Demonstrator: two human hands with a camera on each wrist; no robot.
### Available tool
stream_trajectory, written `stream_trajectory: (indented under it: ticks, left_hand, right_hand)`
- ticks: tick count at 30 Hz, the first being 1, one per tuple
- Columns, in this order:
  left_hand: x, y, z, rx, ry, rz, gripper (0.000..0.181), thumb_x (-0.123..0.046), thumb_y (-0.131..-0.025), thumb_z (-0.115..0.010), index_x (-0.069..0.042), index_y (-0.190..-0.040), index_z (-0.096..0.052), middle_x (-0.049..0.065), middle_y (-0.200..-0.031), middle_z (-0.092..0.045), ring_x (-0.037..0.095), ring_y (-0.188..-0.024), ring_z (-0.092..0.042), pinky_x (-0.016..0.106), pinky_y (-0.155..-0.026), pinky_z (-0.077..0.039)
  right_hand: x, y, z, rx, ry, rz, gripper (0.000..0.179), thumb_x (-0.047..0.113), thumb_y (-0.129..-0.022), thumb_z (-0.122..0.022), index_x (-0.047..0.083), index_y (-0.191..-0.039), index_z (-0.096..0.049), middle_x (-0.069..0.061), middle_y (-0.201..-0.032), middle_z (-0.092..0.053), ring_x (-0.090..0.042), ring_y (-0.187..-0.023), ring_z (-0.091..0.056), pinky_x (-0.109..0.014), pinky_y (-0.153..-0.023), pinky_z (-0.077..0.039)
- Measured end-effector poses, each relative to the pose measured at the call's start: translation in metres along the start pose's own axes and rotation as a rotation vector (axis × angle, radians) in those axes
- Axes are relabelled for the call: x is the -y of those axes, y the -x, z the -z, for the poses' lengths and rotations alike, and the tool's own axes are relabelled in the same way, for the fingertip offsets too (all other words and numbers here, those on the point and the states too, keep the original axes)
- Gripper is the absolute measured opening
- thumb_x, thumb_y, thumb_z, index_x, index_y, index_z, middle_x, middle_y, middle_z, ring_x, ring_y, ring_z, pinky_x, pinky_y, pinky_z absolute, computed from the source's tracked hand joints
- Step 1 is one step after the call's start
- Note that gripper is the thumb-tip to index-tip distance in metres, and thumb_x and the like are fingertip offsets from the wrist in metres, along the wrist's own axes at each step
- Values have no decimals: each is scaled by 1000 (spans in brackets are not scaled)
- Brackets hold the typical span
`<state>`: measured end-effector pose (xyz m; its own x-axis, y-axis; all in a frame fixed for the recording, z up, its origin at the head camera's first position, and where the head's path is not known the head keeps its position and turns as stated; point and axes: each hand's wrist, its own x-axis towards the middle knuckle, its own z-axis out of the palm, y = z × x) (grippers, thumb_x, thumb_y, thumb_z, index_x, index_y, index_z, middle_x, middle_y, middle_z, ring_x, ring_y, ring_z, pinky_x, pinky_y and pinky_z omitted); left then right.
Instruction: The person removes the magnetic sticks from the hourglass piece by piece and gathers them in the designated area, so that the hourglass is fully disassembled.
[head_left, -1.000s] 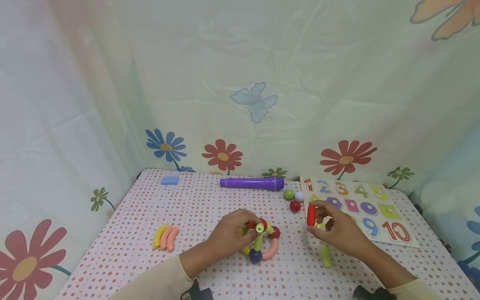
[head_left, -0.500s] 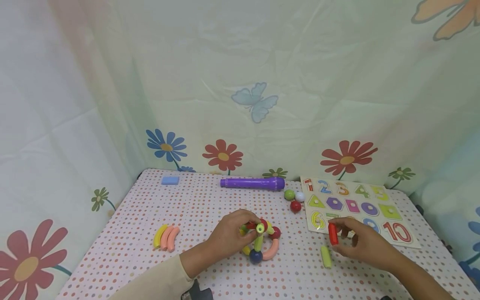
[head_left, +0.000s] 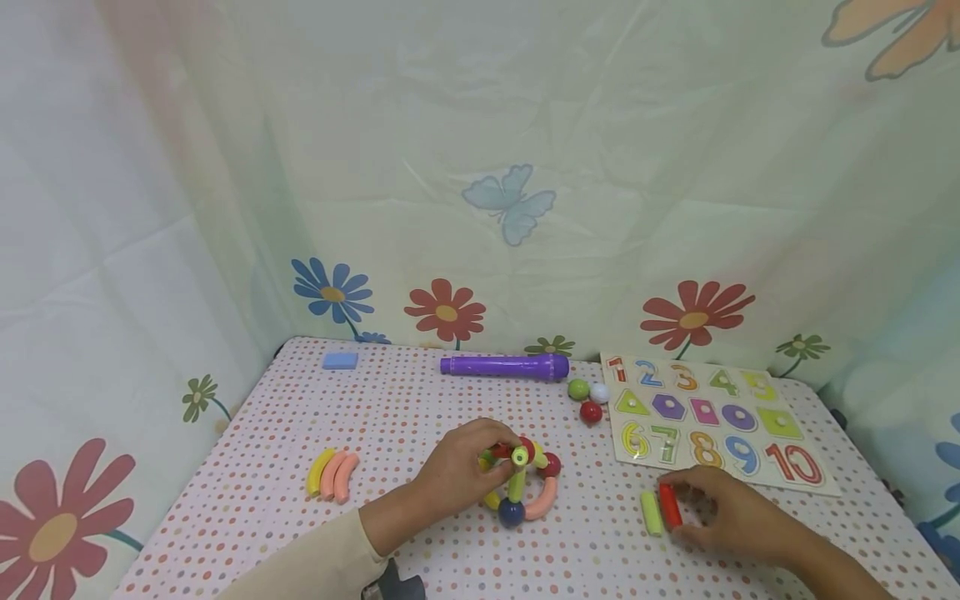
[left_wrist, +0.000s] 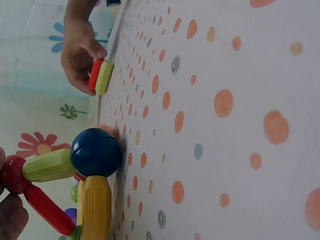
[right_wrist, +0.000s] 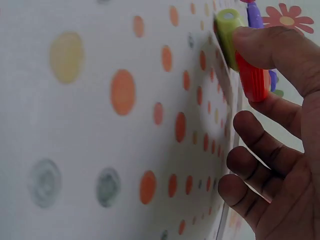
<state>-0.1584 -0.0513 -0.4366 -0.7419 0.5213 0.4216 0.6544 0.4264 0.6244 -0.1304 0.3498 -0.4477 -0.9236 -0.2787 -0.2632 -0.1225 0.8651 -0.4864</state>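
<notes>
Between thumb and index finger my right hand point(head_left: 731, 515) pinches a red rod point(head_left: 671, 506), close beside a light green rod point(head_left: 651, 512) on the table. The right wrist view shows the red rod point(right_wrist: 252, 77) between those fingertips, the other fingers loosely bent. My left hand point(head_left: 467, 461) grips the top of a ball-and-rod structure near a red ball point(left_wrist: 14, 174). Rods in light green, red, yellow and pink join its balls, and a dark blue ball point(head_left: 512, 512) sits at the near bottom corner. Part of the structure is hidden behind the left fingers.
Left on the dotted table point(head_left: 420, 550) lie curved yellow and pink rods point(head_left: 332, 476). Behind are a blue block point(head_left: 340, 361), a purple toy microphone point(head_left: 504, 366), and loose green, white and red balls point(head_left: 591, 412). A number puzzle board point(head_left: 705, 421) lies back right.
My right hand has carried the red rod from over the puzzle board rightward and toward me, down beside the light green rod. The left hand and structure have stayed put.
</notes>
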Motion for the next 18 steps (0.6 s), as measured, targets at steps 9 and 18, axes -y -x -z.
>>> stream_trajectory:
  ticks: [9, 18]
  left_hand:
    - [0, 0, 0, -7, 20, -3, 27, -9, -89, -81, -18, -113, -71, -7, -118, -68, 6, -108, -63, 27, -92, -54]
    - [0, 0, 0, -1, 6, 13, 29, -10, -90, -80, -16, -116, -69, -5, -121, -67, 8, -111, -62, 27, -93, -54]
  right_hand:
    - [4, 0, -7, -16, 71, -13, 67, 48, -68, -93, 22, -124, -67, 7, -109, -62, -16, -103, -54, -48, -93, -51]
    - [19, 0, 1, -109, 138, 39, 74, 56, -69, -90, 23, -130, -64, 6, -112, -60, -19, -105, -54, -48, -87, -53]
